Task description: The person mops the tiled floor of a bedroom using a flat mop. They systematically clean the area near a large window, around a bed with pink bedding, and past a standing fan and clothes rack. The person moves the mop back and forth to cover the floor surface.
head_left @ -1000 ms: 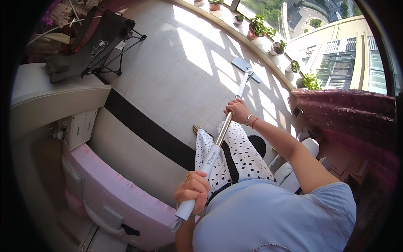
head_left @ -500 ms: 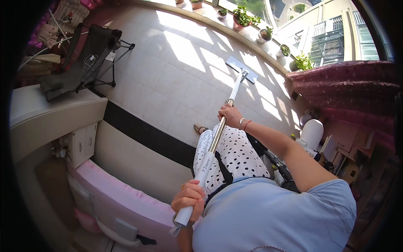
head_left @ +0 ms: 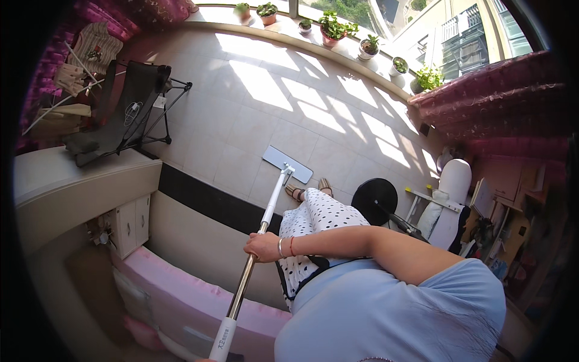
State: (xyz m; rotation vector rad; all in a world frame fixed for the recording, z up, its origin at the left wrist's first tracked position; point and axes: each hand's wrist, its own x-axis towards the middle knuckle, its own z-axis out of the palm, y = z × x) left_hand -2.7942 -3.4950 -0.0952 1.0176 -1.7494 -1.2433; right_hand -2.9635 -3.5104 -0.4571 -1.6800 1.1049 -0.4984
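Observation:
A flat mop [head_left: 241, 282] with a gold and white pole slants across the lower middle. My right hand [head_left: 263, 246] is wrapped round the pole where the white upper tube meets the gold section. At the bottom edge, only a sliver of my left hand [head_left: 207, 360] shows, against the white grip; the rest of it lies outside the picture. The pale rectangular mop head [head_left: 288, 164] rests flat on the tiled floor [head_left: 235, 133], just beyond my sandalled feet [head_left: 295, 192].
A dark folding chair [head_left: 129, 114] stands at left beside a drying rack. Potted plants [head_left: 333, 29] line the curved window sill. A round black base [head_left: 375, 201] and clutter stand to the right. A dark-edged ledge [head_left: 205, 192] and pink-covered furniture [head_left: 181, 274] lie at lower left.
The mop head has been drawn back from near the window sill to close by my feet. My right hand moved left and nearer with the pole; my left hand slid almost out of view.

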